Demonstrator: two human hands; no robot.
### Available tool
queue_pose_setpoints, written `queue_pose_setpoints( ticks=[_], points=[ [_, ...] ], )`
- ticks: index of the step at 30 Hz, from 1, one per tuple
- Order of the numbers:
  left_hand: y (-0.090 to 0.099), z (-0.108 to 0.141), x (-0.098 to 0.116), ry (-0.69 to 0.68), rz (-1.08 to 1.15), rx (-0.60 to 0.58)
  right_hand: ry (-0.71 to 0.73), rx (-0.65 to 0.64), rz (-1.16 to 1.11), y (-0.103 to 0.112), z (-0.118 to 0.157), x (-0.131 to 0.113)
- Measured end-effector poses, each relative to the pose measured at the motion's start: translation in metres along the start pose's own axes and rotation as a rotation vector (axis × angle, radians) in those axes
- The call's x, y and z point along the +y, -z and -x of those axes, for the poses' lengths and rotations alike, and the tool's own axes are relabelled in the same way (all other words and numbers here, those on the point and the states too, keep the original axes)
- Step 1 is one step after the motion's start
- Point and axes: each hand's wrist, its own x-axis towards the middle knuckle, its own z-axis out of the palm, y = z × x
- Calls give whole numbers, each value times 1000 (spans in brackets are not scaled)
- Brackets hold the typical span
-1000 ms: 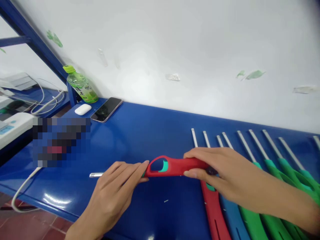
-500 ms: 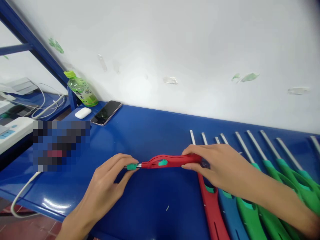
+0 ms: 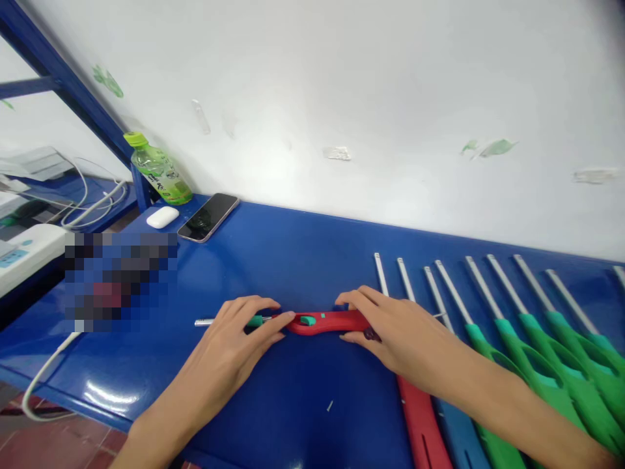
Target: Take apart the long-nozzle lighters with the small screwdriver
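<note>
A red lighter [image 3: 327, 322] with a green trigger lies crosswise at the middle of the blue table, its metal tube pointing left. My left hand [image 3: 239, 335] is over the tube and green collar, its fingertips touching the red body's left end. At the other end, my right hand [image 3: 385, 326] has its thumb and fingers around the red handle. A small dark item shows under the right palm, too hidden to name. Just beside my right forearm is another red lighter [image 3: 424, 423], partly covered, next to a blue one [image 3: 463, 433].
Several green lighters [image 3: 547, 384] lie in a row at the right. A small screw [image 3: 330, 406] sits near the front. Farther back left are a phone [image 3: 209, 217], a white case [image 3: 163, 217] and a bottle [image 3: 161, 170]; a blurred patch covers something below them.
The held red lighter has turned over about its length, its curved side now facing me. My left hand has moved right along it, uncovering the tube's tip.
</note>
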Motion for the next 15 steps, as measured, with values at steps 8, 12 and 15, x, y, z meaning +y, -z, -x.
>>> queue_pose_setpoints(
  ticks=[8, 12, 15],
  points=[
    [2, -18, 5, -298, -191, -13, 59, -19, 46, -3, 1, 0],
    [-2, -19, 4, -333, -233, -27, 78, 5, 120, -4, 1, 1],
    [-6, -18, 2, -360, -241, -38, 110, 13, 166, -4, 1, 1]
  ],
)
